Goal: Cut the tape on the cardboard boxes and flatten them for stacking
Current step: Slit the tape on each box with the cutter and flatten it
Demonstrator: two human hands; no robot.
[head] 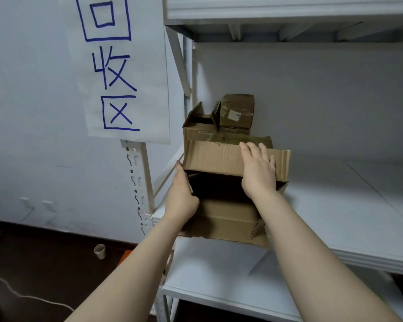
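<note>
Under right fingers (254, 151): front box (214, 159) on shelf (335, 217), lying on side, mouth open toward person, flaps loose, not yet flat. Top panel under right hand (257, 173), fingers straight, slightly spread. Against left wall, left hand (182, 196); its fingers hidden, cannot tell. Beyond fingers: open box (197, 129), small box (236, 110) atop, both unflattened. Judged early stage: no flat stack or cutter visible.

The fingers of the left hand (181, 194) lay hidden behind the front box (216, 159); the label (234, 115) on the small rear box (239, 105) was too small to read; the top edge cut off the paper sign (147, 101).
</note>
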